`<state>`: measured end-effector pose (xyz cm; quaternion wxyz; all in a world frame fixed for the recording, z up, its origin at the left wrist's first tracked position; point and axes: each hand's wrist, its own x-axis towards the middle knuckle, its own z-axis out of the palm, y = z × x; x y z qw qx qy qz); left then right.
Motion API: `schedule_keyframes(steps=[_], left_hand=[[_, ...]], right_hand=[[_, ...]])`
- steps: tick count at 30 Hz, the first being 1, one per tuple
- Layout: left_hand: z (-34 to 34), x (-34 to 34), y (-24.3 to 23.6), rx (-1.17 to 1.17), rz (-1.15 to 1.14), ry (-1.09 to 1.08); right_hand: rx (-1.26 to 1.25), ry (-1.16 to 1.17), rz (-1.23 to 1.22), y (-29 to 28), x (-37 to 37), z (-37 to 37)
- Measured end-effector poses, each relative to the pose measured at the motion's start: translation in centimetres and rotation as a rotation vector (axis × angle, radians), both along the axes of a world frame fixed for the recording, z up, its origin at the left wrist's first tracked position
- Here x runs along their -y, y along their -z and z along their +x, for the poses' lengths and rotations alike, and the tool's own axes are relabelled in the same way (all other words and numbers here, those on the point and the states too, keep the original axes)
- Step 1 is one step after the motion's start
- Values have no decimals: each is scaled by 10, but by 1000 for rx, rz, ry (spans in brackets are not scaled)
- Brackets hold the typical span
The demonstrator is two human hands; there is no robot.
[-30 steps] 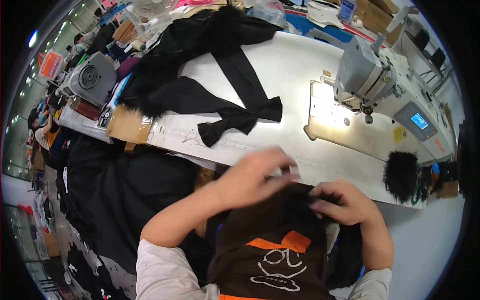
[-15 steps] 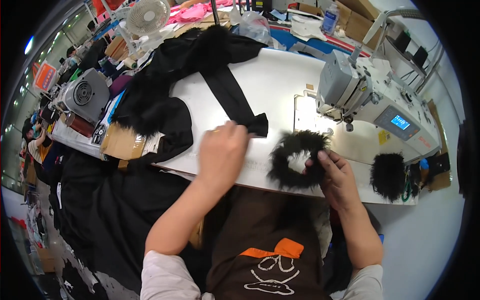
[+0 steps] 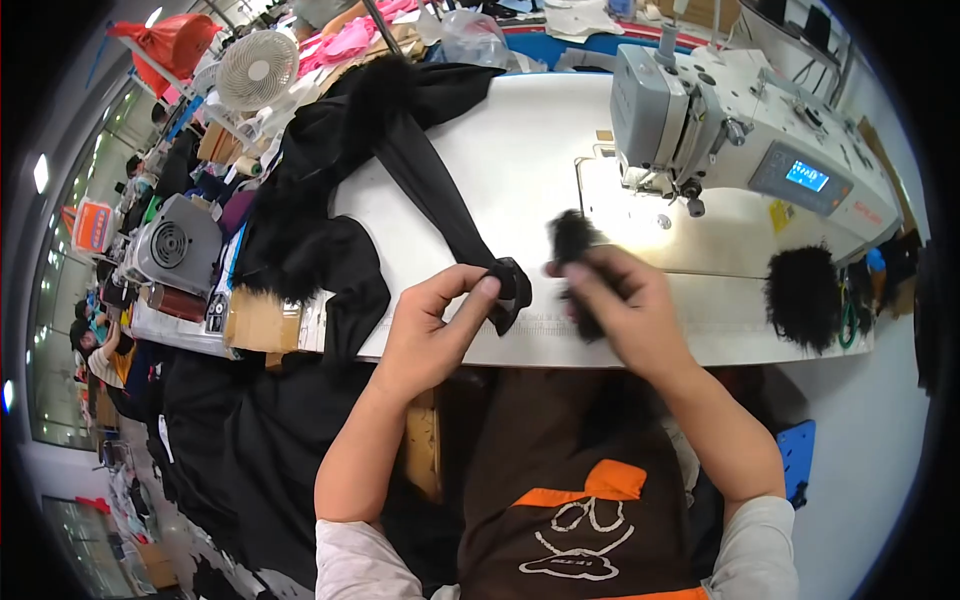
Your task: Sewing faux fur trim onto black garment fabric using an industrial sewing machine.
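A black garment (image 3: 300, 190) with furry trim lies over the left part of the white sewing table. One of its sleeves (image 3: 430, 185) runs toward me, and my left hand (image 3: 435, 320) pinches the opening at its end between thumb and fingers. To the right, my right hand (image 3: 635, 315) grips a black furry cuff (image 3: 572, 240), seen edge-on and partly smeared by motion. The cuff is apart from the sleeve end, a short way to its right. A second black furry piece (image 3: 803, 298) lies at the table's right end.
The sewing machine (image 3: 690, 120), with a lit screen (image 3: 806, 176), stands at the right behind my right hand. A grey motor-like unit (image 3: 178, 245) and a cardboard box (image 3: 262, 320) are at the left. Green-handled scissors (image 3: 849, 322) lie beside the furry piece. Black cloth (image 3: 250, 430) hangs below the table.
My left hand has taken hold of the sleeve end and lifted its opening. My right hand has moved left with the furry cuff, turning it from ring-side view to edge-on.
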<state>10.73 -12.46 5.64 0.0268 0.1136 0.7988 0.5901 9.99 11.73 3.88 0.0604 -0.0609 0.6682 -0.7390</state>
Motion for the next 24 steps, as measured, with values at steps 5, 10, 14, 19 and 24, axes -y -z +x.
schedule_keyframes(steps=[5, 10, 14, 19, 24], left_hand=[[-8, 10, 4, -41, -85, -16], [-30, 30, 4, -69, -56, -55], [-48, 42, 8, -124, -214, -40], [-57, 39, 21, -553, -464, -156], [-48, 34, 21, -713, -389, 35]], right_hand=[[-208, -53, 219, -1, 41, -12], [-37, -149, 101, 3, 48, -30], [43, -121, 27, 15, 45, -40], [161, -41, -67, 20, 53, -52], [204, -85, -105, 21, 52, -62]])
